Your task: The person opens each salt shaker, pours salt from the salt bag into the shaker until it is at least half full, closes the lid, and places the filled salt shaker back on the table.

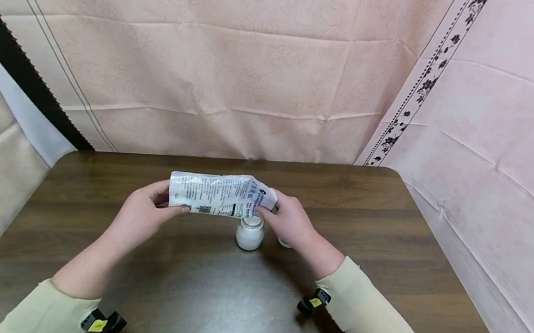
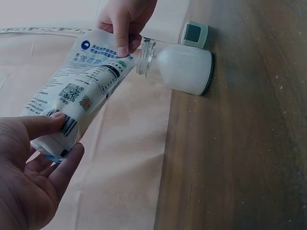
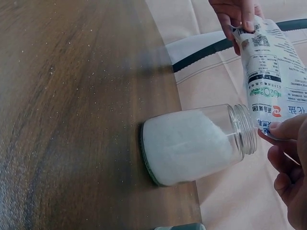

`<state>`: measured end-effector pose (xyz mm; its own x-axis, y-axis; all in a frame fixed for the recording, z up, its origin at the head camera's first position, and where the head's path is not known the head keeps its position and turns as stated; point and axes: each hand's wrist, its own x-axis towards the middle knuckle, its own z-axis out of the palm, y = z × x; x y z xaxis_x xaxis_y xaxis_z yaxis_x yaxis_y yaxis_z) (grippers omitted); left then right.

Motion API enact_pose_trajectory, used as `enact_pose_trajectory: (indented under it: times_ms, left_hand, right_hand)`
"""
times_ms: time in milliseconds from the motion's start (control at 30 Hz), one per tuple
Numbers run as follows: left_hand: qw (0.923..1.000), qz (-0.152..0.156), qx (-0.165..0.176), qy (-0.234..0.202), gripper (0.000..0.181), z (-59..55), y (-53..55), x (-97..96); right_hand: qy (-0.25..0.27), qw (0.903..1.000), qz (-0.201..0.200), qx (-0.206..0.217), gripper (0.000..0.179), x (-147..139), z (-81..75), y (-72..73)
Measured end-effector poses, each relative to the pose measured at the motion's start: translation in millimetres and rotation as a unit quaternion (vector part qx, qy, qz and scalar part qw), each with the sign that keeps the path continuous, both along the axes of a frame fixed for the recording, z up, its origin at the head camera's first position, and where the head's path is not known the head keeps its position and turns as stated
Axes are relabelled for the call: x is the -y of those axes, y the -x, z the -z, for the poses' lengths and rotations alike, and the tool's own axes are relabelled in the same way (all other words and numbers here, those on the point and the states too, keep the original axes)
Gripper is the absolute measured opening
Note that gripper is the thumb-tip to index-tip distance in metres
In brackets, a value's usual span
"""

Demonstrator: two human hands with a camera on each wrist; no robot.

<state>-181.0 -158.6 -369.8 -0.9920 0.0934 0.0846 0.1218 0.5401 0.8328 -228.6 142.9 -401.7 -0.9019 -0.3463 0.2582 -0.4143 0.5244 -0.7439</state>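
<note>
A white printed salt bag (image 1: 209, 191) is held sideways in the air between both hands. My left hand (image 1: 142, 214) grips its left end, thumb in front and fingers behind. At the other end my right hand (image 1: 290, 221) pinches the bag (image 3: 273, 72) near its corner, close to the jar's mouth. Below that end stands a clear glass jar (image 1: 249, 235), upright and uncovered on the table. White grains heap to a slope inside the jar (image 3: 187, 146) in the right wrist view. Whether grains are falling from the bag cannot be made out.
A small pale lid (image 2: 195, 33) with a dark centre lies on the brown wooden table (image 1: 208, 295) beside the jar, partly behind my right hand in the head view. White specks dot the tabletop. Pink patterned cloth (image 1: 259, 74) hangs behind and along the sides.
</note>
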Motion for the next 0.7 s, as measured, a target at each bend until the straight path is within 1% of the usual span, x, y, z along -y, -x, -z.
enact_pose_trajectory:
  times_ms: [200,333,533,700]
  left_hand:
    - [0.9999,-0.003,0.001,-0.015,0.05,4.3,-0.4,0.9]
    - [0.9998,-0.005,0.008,-0.02,0.052,6.0,-1.3,0.7]
    - [0.9998,-0.009,0.009,-0.013,0.051,6.7,-1.8,-0.7]
    - [0.9999,-0.012,-0.004,0.002,0.047,4.9,-1.6,-1.9]
  right_hand:
    - [-0.005,1.0,0.0,0.001,0.03,1.1,-2.2,-0.3]
    - [-0.009,0.9999,0.002,0.004,0.029,1.5,-3.2,-0.7]
    - [-0.01,0.9999,0.003,0.007,0.027,0.7,-0.9,-0.8]
    - [-0.01,0.9999,0.005,-0.002,0.018,0.6,1.3,-0.4]
